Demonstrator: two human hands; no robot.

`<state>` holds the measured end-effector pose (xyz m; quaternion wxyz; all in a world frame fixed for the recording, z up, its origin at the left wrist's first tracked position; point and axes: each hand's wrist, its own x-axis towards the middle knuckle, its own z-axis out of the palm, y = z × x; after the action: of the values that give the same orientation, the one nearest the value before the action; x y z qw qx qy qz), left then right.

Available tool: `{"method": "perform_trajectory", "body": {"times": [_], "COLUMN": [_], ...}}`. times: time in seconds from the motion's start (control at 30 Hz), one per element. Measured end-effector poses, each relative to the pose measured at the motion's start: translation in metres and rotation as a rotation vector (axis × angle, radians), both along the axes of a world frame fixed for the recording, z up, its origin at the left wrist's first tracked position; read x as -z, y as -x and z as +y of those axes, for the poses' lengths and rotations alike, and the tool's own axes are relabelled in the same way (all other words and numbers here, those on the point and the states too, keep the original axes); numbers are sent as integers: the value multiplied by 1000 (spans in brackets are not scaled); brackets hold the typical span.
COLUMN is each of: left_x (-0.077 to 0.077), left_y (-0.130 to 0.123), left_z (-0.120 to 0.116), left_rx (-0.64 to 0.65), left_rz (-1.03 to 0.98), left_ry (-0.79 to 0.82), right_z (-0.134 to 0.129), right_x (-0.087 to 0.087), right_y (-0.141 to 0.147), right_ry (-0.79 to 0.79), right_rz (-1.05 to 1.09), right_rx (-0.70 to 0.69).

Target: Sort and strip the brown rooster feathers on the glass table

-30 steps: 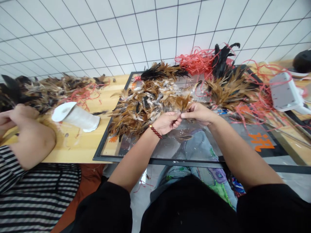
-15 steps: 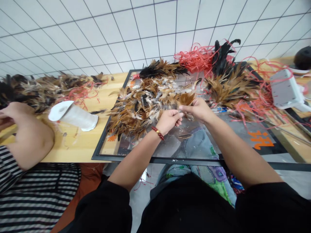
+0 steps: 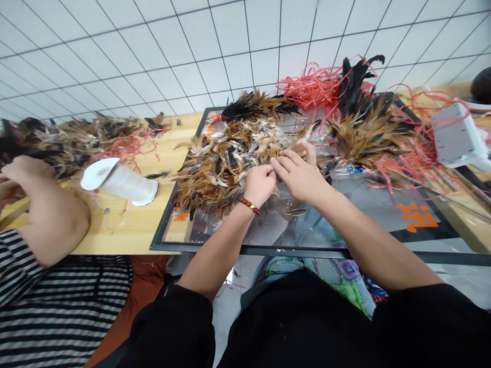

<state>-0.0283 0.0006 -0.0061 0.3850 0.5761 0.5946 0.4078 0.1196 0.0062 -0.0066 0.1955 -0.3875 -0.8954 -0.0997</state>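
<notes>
My left hand (image 3: 261, 185), with a dark red bead bracelet (image 3: 249, 206) on the wrist, is closed, thumb and fingers pressed together. Against its fingertips lie the bent fingers of my right hand (image 3: 301, 176), one finger raised. Whatever the two hands pinch between them is hidden. Just beyond and to the left spreads a pile of loose brown, black and whitish feathers (image 3: 218, 171). A single feather (image 3: 295, 212) lies on the glass panel (image 3: 345, 199) below my right hand.
Bundled feathers (image 3: 261, 105) lie at the back, beside tangled red plastic ribbon (image 3: 314, 89). Feather bunches (image 3: 368, 130), blue-handled snips (image 3: 350, 170) and a white device (image 3: 454, 135) are at right. On the left stand a white roll (image 3: 123, 181) and a co-worker's arm (image 3: 53, 209).
My right hand has turned palm-down over my left fingertips. The brown feather tuft seen by its fingers before is now covered. The view has shifted slightly.
</notes>
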Motion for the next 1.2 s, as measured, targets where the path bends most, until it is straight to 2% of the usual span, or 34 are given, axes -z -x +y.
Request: {"method": "perform_trajectory", "body": {"times": [0.07, 0.13, 0.23, 0.33, 0.4, 0.47, 0.53, 0.63, 0.8, 0.93, 1.0, 1.2], "left_x": [-4, -7, -5, 3, 8, 11, 12, 9, 0, -5, -6, -7], "left_y": [2, 3, 1, -4, -8, -11, -13, -15, -13, -8, -7, -7], "left_z": [-3, -5, -3, 1, 1, -1, -3, -6, -3, 0, 1, -3], "left_rx": [38, 59, 18, -79, -12, 46, 67, 45, 31, 38, 40, 108], "left_rz": [103, 105, -103, -403, -440, -452, -490, -596, -812, -927, -955, -933], "left_ry": [-125, -216, -239, -229, -250, -260, -270, -218, 71, 149, 166, 177], "right_z": [3, 6, 11, 16, 17, 16, 14, 10, 8, 5, 3, 0], "right_x": [-2, -5, -3, 5, 9, 11, 11, 10, 8, 3, 1, 5], "right_y": [-2, -5, -9, -8, -6, -3, 0, 4, 6, 7, 8, 20], "right_ry": [0, 31, 155, 437, 685, 870, 958, 1024, 990, 942, 944, 1239], "right_rz": [0, 23, 212, 606, 838, 952, 994, 1050, 973, 858, 895, 1199], "right_rx": [48, 81, 117, 65, -4, -45, -59, -76, -78, -98, -114, -225]}}
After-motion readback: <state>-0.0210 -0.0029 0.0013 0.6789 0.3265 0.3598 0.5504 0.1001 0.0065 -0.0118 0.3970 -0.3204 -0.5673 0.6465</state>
